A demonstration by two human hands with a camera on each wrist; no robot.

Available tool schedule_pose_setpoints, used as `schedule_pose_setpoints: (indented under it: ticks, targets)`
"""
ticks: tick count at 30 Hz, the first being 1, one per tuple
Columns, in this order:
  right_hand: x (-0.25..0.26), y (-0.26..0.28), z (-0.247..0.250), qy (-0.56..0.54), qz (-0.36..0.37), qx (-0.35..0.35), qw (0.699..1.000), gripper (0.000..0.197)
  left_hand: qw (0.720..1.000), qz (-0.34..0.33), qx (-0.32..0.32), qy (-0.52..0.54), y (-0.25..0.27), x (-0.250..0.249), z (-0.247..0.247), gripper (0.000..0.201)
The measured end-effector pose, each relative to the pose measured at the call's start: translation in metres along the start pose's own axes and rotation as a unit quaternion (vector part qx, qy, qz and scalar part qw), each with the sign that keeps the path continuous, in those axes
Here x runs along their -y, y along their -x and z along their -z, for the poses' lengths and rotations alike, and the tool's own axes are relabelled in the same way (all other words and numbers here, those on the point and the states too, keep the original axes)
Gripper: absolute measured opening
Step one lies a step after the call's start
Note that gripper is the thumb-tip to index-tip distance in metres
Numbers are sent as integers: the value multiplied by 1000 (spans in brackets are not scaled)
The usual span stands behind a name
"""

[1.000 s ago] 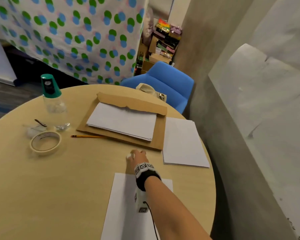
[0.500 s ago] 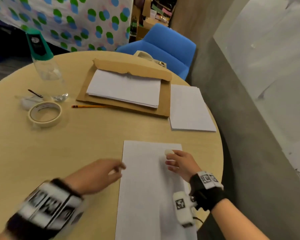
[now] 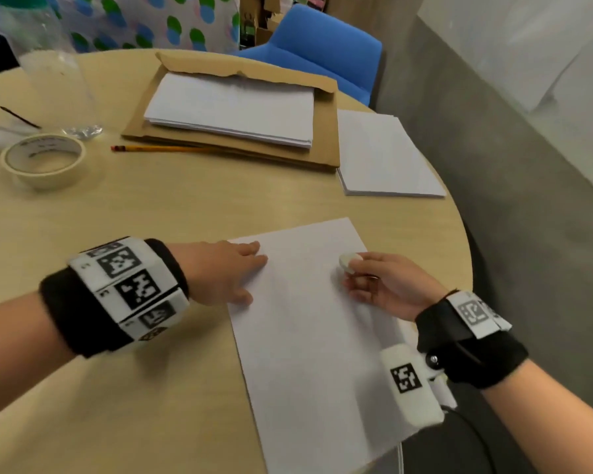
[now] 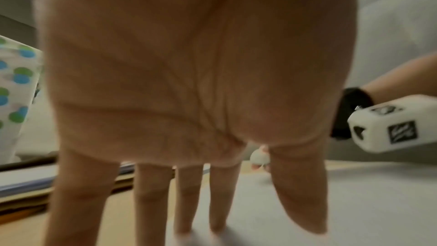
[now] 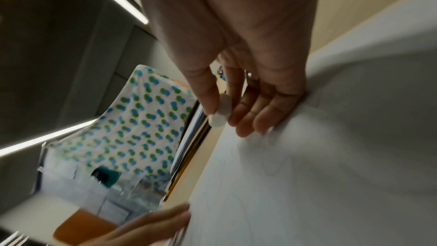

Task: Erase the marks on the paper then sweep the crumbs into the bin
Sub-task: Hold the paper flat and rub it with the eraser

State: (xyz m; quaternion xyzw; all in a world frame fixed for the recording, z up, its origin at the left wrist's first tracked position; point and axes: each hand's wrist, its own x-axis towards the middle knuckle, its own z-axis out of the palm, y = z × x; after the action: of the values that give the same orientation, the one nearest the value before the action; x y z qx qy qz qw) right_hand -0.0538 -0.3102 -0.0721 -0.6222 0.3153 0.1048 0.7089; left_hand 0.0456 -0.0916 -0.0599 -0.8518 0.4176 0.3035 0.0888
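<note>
On the paper [image 3: 308, 336], the right hand [image 3: 387, 285] pinches a white eraser [image 3: 349, 261] (thumb against fingertips); the left hand [image 3: 220, 271] presses its corner, fingers straight.

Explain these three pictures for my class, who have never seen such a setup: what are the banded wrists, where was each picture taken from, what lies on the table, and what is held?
No machine here: a person works with two bare hands, wearing black wristbands with printed markers and small cameras. The wide picture comes from a head-worn camera looking down; the other two look along each hand from the wrists.

On the round pale wooden table lie a single white paper sheet nearest the person, a brown cardboard folder carrying a stack of white paper, another white paper stack, a yellow pencil, and a cream roll of masking tape.

The right hand pinches a small white oval eraser over the sheet. The left hand rests flat-fingered on the sheet's left edge, holding nothing.
</note>
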Motion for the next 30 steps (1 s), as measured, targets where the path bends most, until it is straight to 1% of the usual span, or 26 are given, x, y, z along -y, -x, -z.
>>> schedule_pose_setpoints:
  ticks: [2, 4, 5, 7, 8, 9, 11, 12, 14, 17, 20, 21, 23, 24, 25, 26, 27, 29, 30]
  targets:
    - [-1, 1, -5, 50, 11, 13, 999, 6, 1000, 8, 23, -5, 18, -7, -5, 63]
    - [0, 3, -12, 124, 25, 11, 992, 6, 999, 13, 48, -9, 32, -13, -5, 53]
    - [0, 3, -16, 162, 32, 4, 986, 6, 999, 14, 49, -13, 36, -15, -3, 49]
    - [0, 4, -25, 220, 47, -4, 974, 6, 1000, 6, 13, -22, 33, -16, 2, 46]
    - [1, 5, -30, 242, 52, -5, 969, 6, 1000, -2, -17, -16, 27, -15, 4, 52]
    - [2, 5, -34, 260, 57, -4, 964, 7, 999, -16, -45, -5, 20, -13, 5, 62]
    - [4, 4, -40, 286, 66, 10, 956, 16, 997, -49, -66, 9, 5, -10, 4, 85]
    - [6, 4, -44, 294, 68, 24, 953, 20, 996, -60, -60, 9, -1, -8, 3, 95]
    - [9, 3, -52, 315, 71, 45, 945, 18, 998, -62, -32, 0, -10, -6, -1, 109]
    - [17, 0, -62, 377, 79, 38, 922, 14, 998, -67, 1, -4, -16, -3, -9, 123]
    - [17, 0, -74, 431, 89, 14, 898, 11, 997, -78, 7, -8, -17, 1, -12, 127]
    - [11, 3, -79, 465, 106, 12, 879, 11, 997, -79, 8, -8, -18, 2, -12, 127]
    - [-8, 13, -90, 530, 152, 37, 834, 20, 997, -80, 11, -11, -20, 4, -13, 128]
    - [-16, 20, -95, 543, 159, 57, 823, 22, 997, -80, 13, -16, -20, 4, -13, 129]
    - [-19, 22, -96, 545, 151, 78, 821, 23, 996, -80, 15, -20, -20, 4, -14, 129]
    - [-18, 21, -94, 536, 136, 91, 828, 23, 996, -80, 16, -22, -20, 4, -14, 130]
    - [-13, 16, -90, 525, 125, 87, 838, 22, 996, -81, 16, -21, -20, 4, -14, 130]
    - [1, 1, -84, 510, 132, 21, 849, 22, 996, -82, 13, -19, -19, 4, -13, 130]
    - [4, -4, -84, 512, 152, -16, 845, 23, 996, -82, 12, -17, -18, 3, -13, 129]
